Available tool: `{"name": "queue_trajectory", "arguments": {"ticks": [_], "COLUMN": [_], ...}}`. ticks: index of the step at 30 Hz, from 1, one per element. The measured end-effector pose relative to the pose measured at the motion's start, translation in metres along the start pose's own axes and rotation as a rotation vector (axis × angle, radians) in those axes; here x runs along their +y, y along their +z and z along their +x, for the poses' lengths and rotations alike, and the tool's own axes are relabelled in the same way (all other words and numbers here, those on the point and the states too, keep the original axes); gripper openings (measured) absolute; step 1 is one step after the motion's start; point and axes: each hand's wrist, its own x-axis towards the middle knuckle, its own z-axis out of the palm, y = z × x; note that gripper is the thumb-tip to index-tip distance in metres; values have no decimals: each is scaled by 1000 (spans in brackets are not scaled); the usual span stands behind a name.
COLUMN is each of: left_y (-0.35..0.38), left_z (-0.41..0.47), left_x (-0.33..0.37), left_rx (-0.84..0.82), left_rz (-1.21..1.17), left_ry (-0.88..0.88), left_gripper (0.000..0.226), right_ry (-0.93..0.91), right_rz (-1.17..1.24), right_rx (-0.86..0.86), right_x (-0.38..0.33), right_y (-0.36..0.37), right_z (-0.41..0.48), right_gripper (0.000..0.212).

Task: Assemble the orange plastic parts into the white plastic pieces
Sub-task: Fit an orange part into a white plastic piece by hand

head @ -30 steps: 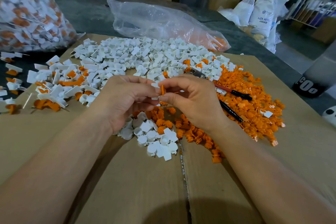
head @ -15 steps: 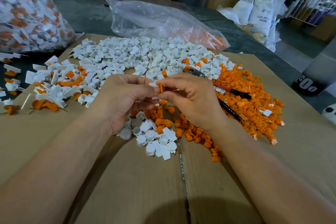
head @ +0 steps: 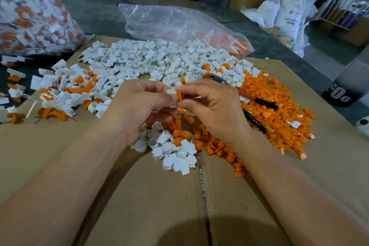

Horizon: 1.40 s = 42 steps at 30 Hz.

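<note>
The near cardboard (head: 139, 195) lies bare and gives free passage. Farther out, white pieces (head: 159, 62) and, on the right, orange parts (head: 279, 110) with pliers (head: 267, 104) cover it. A clear plastic bag (head: 175, 24) and a full bag (head: 30, 12) stand behind.

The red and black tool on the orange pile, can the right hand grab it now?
Probably, once it is free: the right hand pinches a small orange plastic part against a white plastic piece. The red-and-black-handled tool lies uncovered beside that hand.
</note>
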Motion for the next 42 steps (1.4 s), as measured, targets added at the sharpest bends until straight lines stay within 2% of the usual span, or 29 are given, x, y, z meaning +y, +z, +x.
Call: {"name": "queue_trajectory", "arguments": {"ticks": [4, 7, 9, 12, 21, 24, 34, 38, 42], "left_y": [0, 0, 1, 2, 5, 5, 2, 0, 0], "left_z": [0, 0, 0, -1, -2, -1, 0, -1, -2], "left_x": [-1, -1, 0, 0, -2, -2, -1, 2, 3], "left_rx": [-1, 10, 11, 3, 30, 35, -7, -19, -6], "left_rz": [13, 16, 18, 59, 160, 150, 43, -1, 32], "left_ry": [46, 101, 134, 174, 242, 233, 104, 56, 30], "left_gripper": [11, 12, 13, 13, 12, 13, 10, 24, 15], "right_ry": [96, 315, 424, 492, 511, 506, 564, 574, 592], "right_rz": [81, 309, 437, 450, 398, 357, 494, 531, 550], "right_rx": [-23, -45, -48, -100, -83, -106, -113, -109, -123], "right_x": [-4, -6, -6, -9, -14, -16, -18, -18, -18], "right_y": [0, -3, -5, -5, -3, -3, -4, -5, -5], "right_z": [0, 2, 3, 4, 4, 6, 5, 6, 6], "right_gripper": [29, 33, 29, 21, 13, 18, 17, 16, 18]}}
